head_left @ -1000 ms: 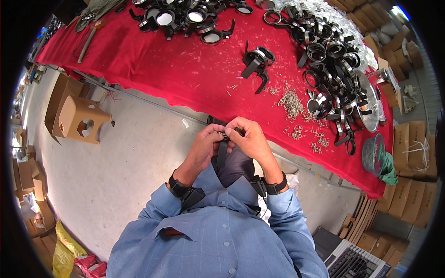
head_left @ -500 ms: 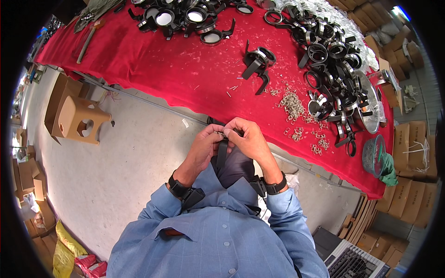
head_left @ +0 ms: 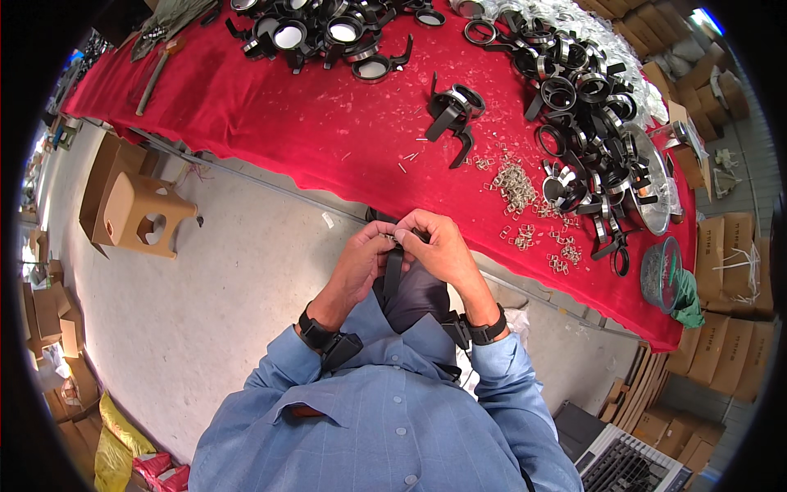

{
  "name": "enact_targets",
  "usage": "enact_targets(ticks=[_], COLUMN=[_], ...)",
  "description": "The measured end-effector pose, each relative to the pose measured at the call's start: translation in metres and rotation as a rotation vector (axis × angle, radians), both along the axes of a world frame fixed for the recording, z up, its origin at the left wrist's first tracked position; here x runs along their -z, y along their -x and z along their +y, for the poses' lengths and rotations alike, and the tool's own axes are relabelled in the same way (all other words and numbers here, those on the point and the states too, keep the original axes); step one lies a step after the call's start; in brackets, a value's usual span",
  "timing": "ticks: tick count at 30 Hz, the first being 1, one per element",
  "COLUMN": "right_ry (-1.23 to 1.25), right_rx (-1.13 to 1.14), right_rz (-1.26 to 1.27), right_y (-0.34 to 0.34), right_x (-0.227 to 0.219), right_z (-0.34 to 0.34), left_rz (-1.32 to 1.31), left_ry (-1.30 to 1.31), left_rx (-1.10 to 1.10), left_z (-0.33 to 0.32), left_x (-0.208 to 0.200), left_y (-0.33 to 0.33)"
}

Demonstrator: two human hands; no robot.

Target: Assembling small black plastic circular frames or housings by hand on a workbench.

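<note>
Over my lap, close to the near edge of the red-covered table, both hands work together on a black handled part (head_left: 394, 272). Its flat handle hangs down between them, and the rest is mostly covered by fingers. My left hand (head_left: 359, 258) is closed, with thumb and fingers pinching the part's upper end. My right hand (head_left: 444, 250) grips the same end from the other side, its thumb meeting the left fingertips. A tiny metal piece seems to show at the pinch, too small to name. Across the table lie similar black ring parts with handles (head_left: 452, 111) and a pile of small metal clips (head_left: 515, 187).
More black rings (head_left: 557, 94) heap up at the right, beside a metal tray (head_left: 656, 184) and a clear tub (head_left: 658, 275). A hammer (head_left: 156, 78) lies far left on the red cloth (head_left: 270, 115). A tan stool (head_left: 135, 209) stands on the floor; cartons (head_left: 725, 254) stack at right.
Both hands stay almost in place, still closed on the black part. The table's contents appear shifted very slightly left in the view.
</note>
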State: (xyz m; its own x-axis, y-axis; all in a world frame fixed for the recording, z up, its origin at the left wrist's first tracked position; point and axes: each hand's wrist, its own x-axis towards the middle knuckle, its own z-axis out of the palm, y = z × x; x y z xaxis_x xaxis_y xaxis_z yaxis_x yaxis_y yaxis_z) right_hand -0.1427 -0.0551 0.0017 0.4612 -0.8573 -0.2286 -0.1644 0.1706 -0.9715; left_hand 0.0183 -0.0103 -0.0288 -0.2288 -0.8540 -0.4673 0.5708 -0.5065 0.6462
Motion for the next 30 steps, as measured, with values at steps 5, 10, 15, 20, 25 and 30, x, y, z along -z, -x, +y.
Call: enact_targets(ticks=[5, 10, 15, 20, 25, 30], right_ry=[0.015, 0.022, 0.011, 0.017, 0.011, 0.001], right_rx=[-0.002, 0.002, 0.006, -0.002, -0.003, -0.004], right_rz=[0.006, -0.001, -0.029, -0.006, 0.002, -0.008], right_y=[0.0007, 0.0007, 0.0003, 0.0002, 0.0, -0.0016], right_x=[0.0, 0.0007, 0.0022, 0.003, 0.0031, 0.0027], right_z=[0.0004, 0.0012, 0.0024, 0.0015, 0.0011, 0.0009], left_rz=[-0.001, 0.003, -0.006, 0.006, 0.011, 0.013], left_ry=[0.002, 0.012, 0.004, 0.011, 0.008, -0.009], left_rx=[0.014, 0.019, 0.014, 0.018, 0.014, 0.006], left_z=[0.0004, 0.0009, 0.0016, 0.0014, 0.0013, 0.0011], left_x=[-0.0016, 0.0015, 0.0044, 0.0055, 0.0048, 0.0032], left_y=[-0.0001, 0.0003, 0.0003, -0.0007, -0.0002, -0.001])
